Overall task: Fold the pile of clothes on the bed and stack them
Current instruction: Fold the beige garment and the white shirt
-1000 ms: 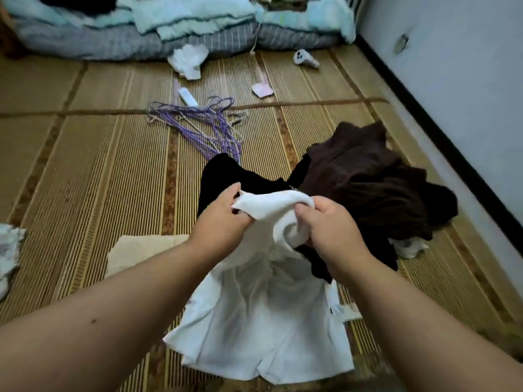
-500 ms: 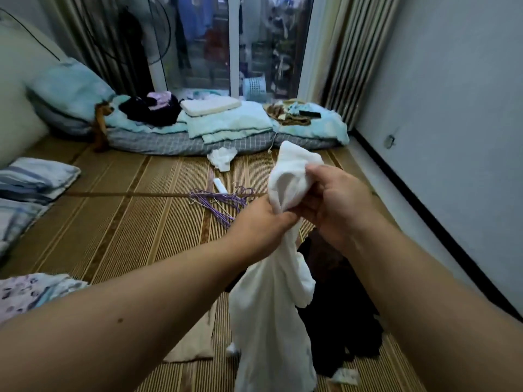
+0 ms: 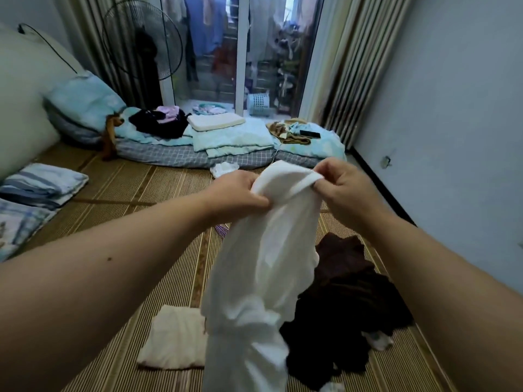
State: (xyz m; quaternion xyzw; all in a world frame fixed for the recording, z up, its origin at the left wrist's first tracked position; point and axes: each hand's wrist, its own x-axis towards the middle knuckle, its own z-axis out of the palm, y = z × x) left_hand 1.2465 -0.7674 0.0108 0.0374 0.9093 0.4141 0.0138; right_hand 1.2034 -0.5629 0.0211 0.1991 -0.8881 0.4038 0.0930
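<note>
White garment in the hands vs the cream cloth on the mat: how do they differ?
The white garment hangs in the air, gripped at its top by the left hand and right hand; the cream cloth lies on the mat, untouched. The white garment is unfolded and bunched; the cream cloth is folded into a flat rectangle. Both are pale fabric.

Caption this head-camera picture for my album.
Left hand and right hand hold a white garment up by its top edge above a dark clothes pile and folded cream cloth on a woven mat.
</note>
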